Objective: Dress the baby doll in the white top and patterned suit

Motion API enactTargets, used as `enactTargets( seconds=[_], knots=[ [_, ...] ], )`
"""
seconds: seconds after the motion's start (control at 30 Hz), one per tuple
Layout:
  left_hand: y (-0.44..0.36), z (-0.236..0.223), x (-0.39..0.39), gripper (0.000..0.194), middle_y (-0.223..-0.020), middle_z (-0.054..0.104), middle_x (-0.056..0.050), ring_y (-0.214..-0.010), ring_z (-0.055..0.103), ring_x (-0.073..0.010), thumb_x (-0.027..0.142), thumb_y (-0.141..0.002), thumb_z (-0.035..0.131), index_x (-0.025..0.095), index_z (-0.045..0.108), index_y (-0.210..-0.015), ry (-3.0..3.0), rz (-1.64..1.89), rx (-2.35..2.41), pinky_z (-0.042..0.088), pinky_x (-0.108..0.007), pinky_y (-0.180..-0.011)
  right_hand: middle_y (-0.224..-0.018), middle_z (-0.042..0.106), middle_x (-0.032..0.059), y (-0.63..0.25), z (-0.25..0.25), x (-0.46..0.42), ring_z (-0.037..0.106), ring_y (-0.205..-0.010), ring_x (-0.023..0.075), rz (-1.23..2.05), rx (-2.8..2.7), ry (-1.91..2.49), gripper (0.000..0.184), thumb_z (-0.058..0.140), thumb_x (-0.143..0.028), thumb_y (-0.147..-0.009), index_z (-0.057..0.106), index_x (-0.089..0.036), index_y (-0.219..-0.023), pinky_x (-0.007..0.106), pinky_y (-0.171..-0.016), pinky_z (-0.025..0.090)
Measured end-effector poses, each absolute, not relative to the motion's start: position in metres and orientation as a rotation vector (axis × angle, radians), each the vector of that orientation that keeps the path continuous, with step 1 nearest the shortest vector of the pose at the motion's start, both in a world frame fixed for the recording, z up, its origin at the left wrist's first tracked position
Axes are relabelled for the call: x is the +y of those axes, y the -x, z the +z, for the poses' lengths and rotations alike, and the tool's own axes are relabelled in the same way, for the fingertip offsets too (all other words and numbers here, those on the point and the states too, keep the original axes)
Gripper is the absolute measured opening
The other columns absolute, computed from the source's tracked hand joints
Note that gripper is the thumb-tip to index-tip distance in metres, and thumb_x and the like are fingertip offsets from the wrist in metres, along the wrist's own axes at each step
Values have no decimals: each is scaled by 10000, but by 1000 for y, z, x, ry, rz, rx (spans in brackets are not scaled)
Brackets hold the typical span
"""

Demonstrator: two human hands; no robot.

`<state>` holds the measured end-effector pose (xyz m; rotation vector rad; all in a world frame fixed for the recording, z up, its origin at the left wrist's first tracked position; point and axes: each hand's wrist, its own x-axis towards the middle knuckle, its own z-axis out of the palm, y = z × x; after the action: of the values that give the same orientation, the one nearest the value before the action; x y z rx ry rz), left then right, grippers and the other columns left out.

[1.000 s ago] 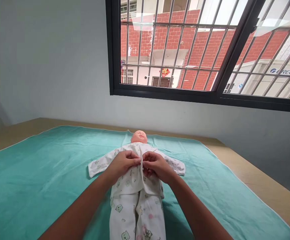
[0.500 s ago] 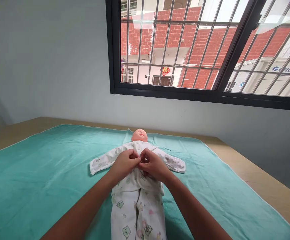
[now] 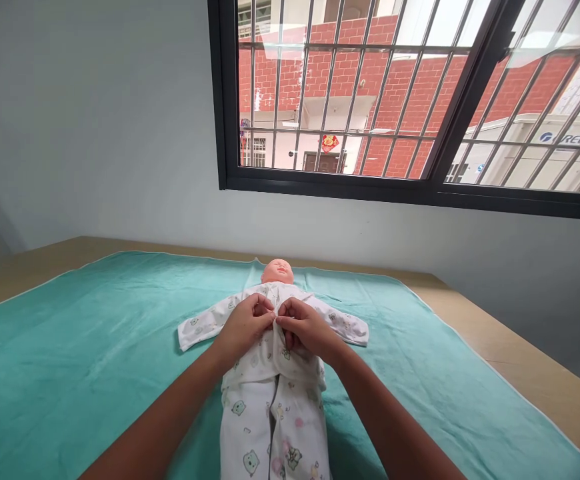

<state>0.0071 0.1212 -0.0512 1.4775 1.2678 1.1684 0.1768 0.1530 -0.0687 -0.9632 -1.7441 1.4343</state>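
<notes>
A baby doll (image 3: 278,271) lies on its back, its head toward the wall. It wears a white printed baby shirt (image 3: 255,363) with long sleeves spread to both sides, and matching trousers (image 3: 247,427). Over the chest, my left hand (image 3: 247,325) pinches the shirt's front edge between thumb and fingers. Close against it, my right hand (image 3: 307,327) pinches the other side of the front opening, fingers curled. The fingertips nearly meet at the shirt's middle line. Whatever fastener may lie between them is too small to make out.
Under the doll a green cloth (image 3: 95,360) covers most of a wooden table (image 3: 510,340), whose bare edge shows at the back and right. Behind it rises a pale wall (image 3: 120,133) with a dark-framed, barred window (image 3: 330,183).
Both hands have shifted slightly up the shirt front, still pinching the fabric. The fingertips have drawn a little apart. The whole view has moved slightly.
</notes>
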Motion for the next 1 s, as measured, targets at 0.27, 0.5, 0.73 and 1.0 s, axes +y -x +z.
enactTargets(
  seconds=[0.27,0.5,0.73,1.0],
  knots=[
    [-6,-54,121,166,-618,554,57,-586,477,-92,226,-734,601,199,539,-885,-1320,1166,1149,348,-194,-541,-466,531,-73,-176,-70,154,520,-403,102,1472,-1707,926,127,601,-284,-809,496,-213,-830,161,-377,326],
    [-8,-56,122,227,-673,553,54,-591,475,-76,222,-724,633,191,572,-940,-1321,1197,1122,341,-179,-535,-496,536,-74,-175,-71,155,513,-388,96,1545,-1591,869,118,595,-280,-800,505,-213,-834,161,-360,318],
    [-4,-58,127,150,-661,576,38,-608,517,-100,272,-768,619,181,602,-887,-1399,1191,1125,388,-203,-559,-634,582,-48,-177,-63,149,497,-441,67,1589,-1522,839,161,620,-329,-805,528,-198,-797,166,-404,338],
    [0,-64,131,391,-755,632,-1,-670,573,-145,375,-847,546,194,612,-1187,-1441,1245,1249,441,-256,-628,-807,636,9,-173,-66,159,595,-641,132,1087,-1352,971,221,631,-372,-781,585,-204,-918,213,-492,450]
  ],
)
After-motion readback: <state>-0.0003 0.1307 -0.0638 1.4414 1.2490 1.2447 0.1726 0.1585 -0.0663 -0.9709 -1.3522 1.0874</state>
